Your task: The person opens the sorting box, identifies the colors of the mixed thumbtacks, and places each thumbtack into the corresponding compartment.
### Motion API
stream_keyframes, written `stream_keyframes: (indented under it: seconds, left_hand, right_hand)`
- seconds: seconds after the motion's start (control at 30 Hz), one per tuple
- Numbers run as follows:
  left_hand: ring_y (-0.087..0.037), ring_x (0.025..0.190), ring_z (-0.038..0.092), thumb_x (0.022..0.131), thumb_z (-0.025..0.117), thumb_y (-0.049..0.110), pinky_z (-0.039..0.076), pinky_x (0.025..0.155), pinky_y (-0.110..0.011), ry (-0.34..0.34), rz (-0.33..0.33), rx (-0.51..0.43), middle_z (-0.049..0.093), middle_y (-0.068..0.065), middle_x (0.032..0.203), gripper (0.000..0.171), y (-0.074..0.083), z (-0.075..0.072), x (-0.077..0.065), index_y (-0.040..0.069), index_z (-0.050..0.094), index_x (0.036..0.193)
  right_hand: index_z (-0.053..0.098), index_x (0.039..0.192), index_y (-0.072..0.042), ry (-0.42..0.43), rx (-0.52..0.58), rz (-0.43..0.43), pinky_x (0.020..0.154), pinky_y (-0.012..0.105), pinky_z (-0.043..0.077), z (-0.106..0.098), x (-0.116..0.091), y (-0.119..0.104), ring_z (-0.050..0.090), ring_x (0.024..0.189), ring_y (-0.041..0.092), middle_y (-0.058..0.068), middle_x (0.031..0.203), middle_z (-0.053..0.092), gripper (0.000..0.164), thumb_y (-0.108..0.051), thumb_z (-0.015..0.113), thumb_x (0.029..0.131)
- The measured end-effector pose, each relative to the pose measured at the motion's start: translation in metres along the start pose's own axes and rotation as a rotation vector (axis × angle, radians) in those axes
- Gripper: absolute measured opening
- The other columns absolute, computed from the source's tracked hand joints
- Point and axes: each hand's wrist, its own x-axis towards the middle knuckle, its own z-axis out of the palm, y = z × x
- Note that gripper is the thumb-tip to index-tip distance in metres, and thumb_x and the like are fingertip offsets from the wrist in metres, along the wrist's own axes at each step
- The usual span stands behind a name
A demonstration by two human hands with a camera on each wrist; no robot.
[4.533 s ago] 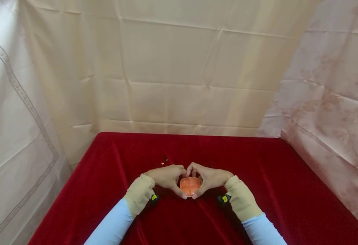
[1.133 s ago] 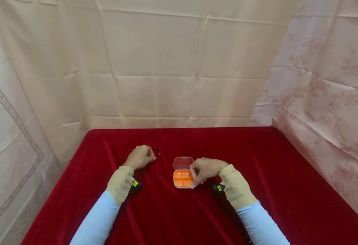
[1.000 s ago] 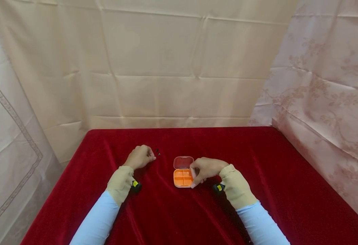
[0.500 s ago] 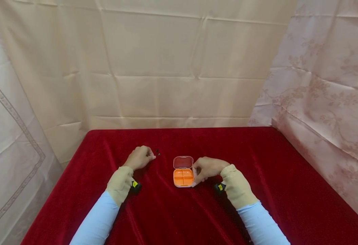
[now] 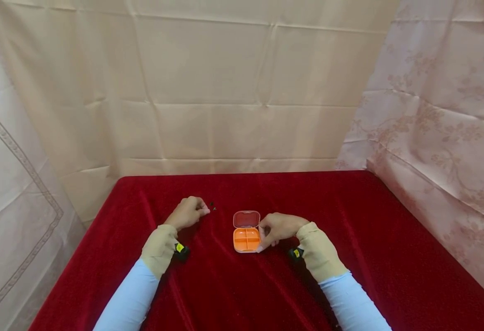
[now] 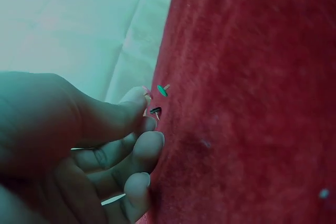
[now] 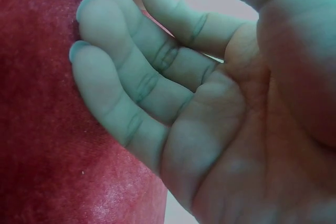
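Observation:
My left hand (image 5: 187, 213) is low over the cloth, its thumb and index fingertips pinching a pink thumbtack (image 6: 148, 94). Just beyond those fingertips lie a green thumbtack (image 6: 163, 91) and a black thumbtack (image 6: 156, 110), their pins showing. An orange pill box (image 5: 247, 240) with four-way dividers sits at mid-table, its clear lid (image 5: 246, 219) flipped back. My right hand (image 5: 281, 227) holds the box's right side between thumb and index finger. In the right wrist view the other fingers are loosely bent, and the box is mostly hidden.
A red velvet cloth (image 5: 308, 197) covers the table. Beige curtain (image 5: 225, 82) hangs behind the far edge, with patterned curtains at both sides. A black wrist device (image 5: 181, 252) hangs below the left wrist, another (image 5: 296, 253) below the right.
Since the oldest frame, the pill box has been opened and my left hand has left it for the thumbtacks. During the last second both hands stay nearly still.

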Motion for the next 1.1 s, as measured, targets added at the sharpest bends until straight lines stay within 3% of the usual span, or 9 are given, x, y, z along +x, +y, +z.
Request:
stream_keyframes:
  seconds: [0.3,0.47,0.63,0.93,1.1]
  left_hand:
    - [-0.019,0.071,0.059,0.105,0.062,0.016,0.049,0.064,-0.03,-0.051,-0.019,-0.318,0.063,-0.015,0.092,0.022,0.0,-0.009,-0.001,-0.005,0.065,0.11]
    - [-0.018,0.073,0.057,0.108,0.055,0.014,0.047,0.063,-0.027,-0.102,0.015,-0.652,0.057,-0.024,0.102,0.023,0.002,-0.014,0.001,-0.007,0.057,0.115]
    - [-0.015,0.072,0.053,0.11,0.048,0.012,0.044,0.062,-0.025,-0.176,0.042,-0.924,0.055,-0.012,0.096,0.015,0.001,-0.015,0.003,-0.002,0.052,0.11]
    - [-0.014,0.072,0.054,0.111,0.041,0.007,0.045,0.064,-0.024,-0.279,0.105,-1.087,0.055,-0.005,0.092,0.014,0.002,-0.016,-0.002,0.002,0.053,0.108]
    - [-0.012,0.07,0.05,0.111,0.038,0.005,0.043,0.065,-0.025,-0.31,0.109,-1.142,0.053,-0.003,0.088,0.017,0.0,-0.015,-0.002,0.004,0.055,0.106]
  right_hand:
    - [0.069,0.078,-0.013,-0.002,0.005,0.0,0.061,0.029,0.053,0.001,0.0,0.002,0.061,0.063,0.013,-0.004,0.071,0.064,0.025,-0.027,0.088,0.083]
    - [0.069,0.078,-0.012,-0.004,0.008,-0.006,0.062,0.031,0.054,0.0,0.0,0.002,0.062,0.064,0.015,-0.004,0.071,0.064,0.025,-0.027,0.088,0.083]
    - [0.068,0.078,-0.011,-0.005,0.011,-0.012,0.063,0.031,0.054,-0.001,-0.001,0.001,0.062,0.064,0.015,-0.004,0.071,0.064,0.026,-0.027,0.088,0.083]
    - [0.068,0.077,-0.011,-0.007,0.015,-0.01,0.062,0.03,0.053,-0.001,-0.001,0.001,0.06,0.064,0.014,-0.004,0.07,0.064,0.026,-0.027,0.088,0.083]
    - [0.067,0.076,-0.012,0.0,0.011,-0.004,0.061,0.028,0.052,-0.001,-0.001,0.001,0.059,0.062,0.012,-0.005,0.068,0.063,0.028,-0.028,0.089,0.082]
